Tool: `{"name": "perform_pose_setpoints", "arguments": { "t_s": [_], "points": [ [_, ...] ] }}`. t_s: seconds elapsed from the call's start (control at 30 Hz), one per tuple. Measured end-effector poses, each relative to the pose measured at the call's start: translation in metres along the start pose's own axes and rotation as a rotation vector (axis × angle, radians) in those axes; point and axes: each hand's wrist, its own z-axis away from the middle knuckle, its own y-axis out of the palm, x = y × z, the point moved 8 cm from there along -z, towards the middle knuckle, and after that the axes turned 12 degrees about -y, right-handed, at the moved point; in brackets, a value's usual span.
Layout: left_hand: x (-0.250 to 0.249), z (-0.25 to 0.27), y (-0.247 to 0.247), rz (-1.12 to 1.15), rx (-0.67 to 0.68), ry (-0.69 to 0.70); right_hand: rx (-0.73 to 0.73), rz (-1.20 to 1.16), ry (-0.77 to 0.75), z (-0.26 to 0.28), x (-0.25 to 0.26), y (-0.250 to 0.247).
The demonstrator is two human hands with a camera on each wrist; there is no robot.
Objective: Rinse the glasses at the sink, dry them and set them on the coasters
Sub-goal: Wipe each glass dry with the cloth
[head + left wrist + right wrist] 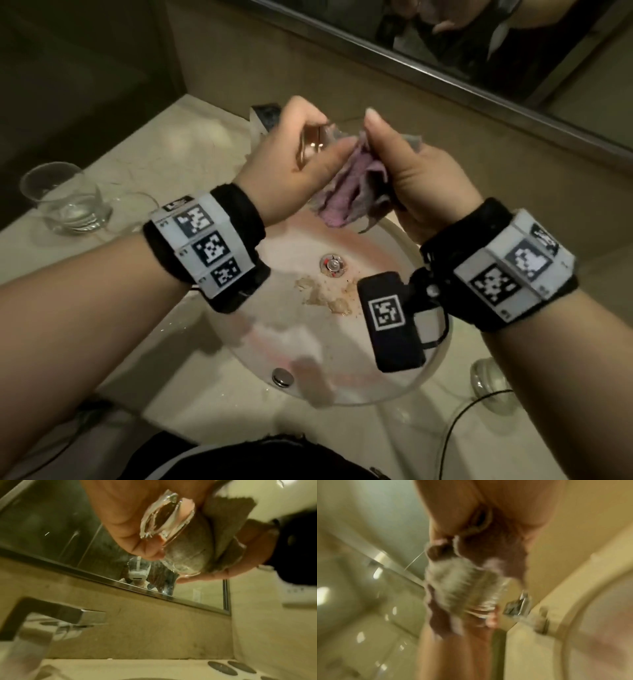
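Over the sink basin (pixel 281 329) my left hand (pixel 301 137) grips a clear glass (pixel 313 147) lying on its side. My right hand (pixel 387 144) pinches a pink and grey cloth (pixel 346 185), and part of the cloth is pushed into the glass. The left wrist view shows the glass (pixel 164 520) from below with the cloth (pixel 188 553) filling it. The right wrist view is blurred; the cloth (pixel 462 582) shows there inside the glass. A second glass (pixel 65 198) stands upright on the counter at the left. A third glass (pixel 489 383) stands at the lower right.
A chrome faucet (pixel 263 116) stands behind the hands and a mirror (pixel 479 51) runs along the wall. The basin holds brownish residue (pixel 325 298) near the drain (pixel 331 265). Dark round coasters (pixel 223 668) lie on the counter. A black cable (pixel 459 421) crosses the lower right.
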Motion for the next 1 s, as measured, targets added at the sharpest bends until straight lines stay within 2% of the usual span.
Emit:
{"name": "perform_pose_setpoints", "arguments": {
  "t_s": [0.03,0.17,0.27,0.33,0.4,0.53,0.6,0.63,0.77,0.8,0.9,1.0],
  "points": [
    [0.001,0.003,0.002,-0.004,0.052,0.011,0.01,0.014,0.038,0.0,-0.003,0.0],
    [0.016,0.006,0.007,0.053,0.333,-0.144,0.071,0.166,0.066,-0.001,0.0,-0.001],
    [0.014,0.01,0.014,0.008,0.478,-0.157,0.097,0.261,0.074,-0.004,0.0,-0.001],
    [0.015,0.014,0.017,0.064,0.512,-0.217,0.078,0.338,0.067,-0.005,0.001,-0.005],
    [0.023,0.02,0.022,0.221,0.536,-0.32,-0.022,0.324,0.084,-0.006,0.003,-0.021],
    [0.05,0.037,0.028,0.591,0.496,-0.601,-0.366,-0.026,0.209,0.0,-0.002,-0.075],
    [0.055,0.04,0.029,0.732,0.447,-0.656,-0.456,-0.163,0.223,0.002,-0.006,-0.089],
    [0.055,0.041,0.03,0.777,0.431,-0.671,-0.454,-0.22,0.211,0.002,-0.007,-0.087],
    [0.051,0.039,0.035,0.781,0.404,-0.7,-0.415,-0.293,0.048,0.007,-0.009,-0.05],
    [0.047,0.039,0.037,0.784,0.402,-0.698,-0.385,-0.221,-0.04,0.009,-0.006,-0.037],
    [0.042,0.038,0.041,0.821,0.365,-0.703,-0.338,0.205,-0.385,0.02,0.01,-0.01],
    [0.043,0.037,0.039,0.858,0.317,-0.706,-0.301,0.379,-0.656,0.03,0.027,0.004]
  ]
}}
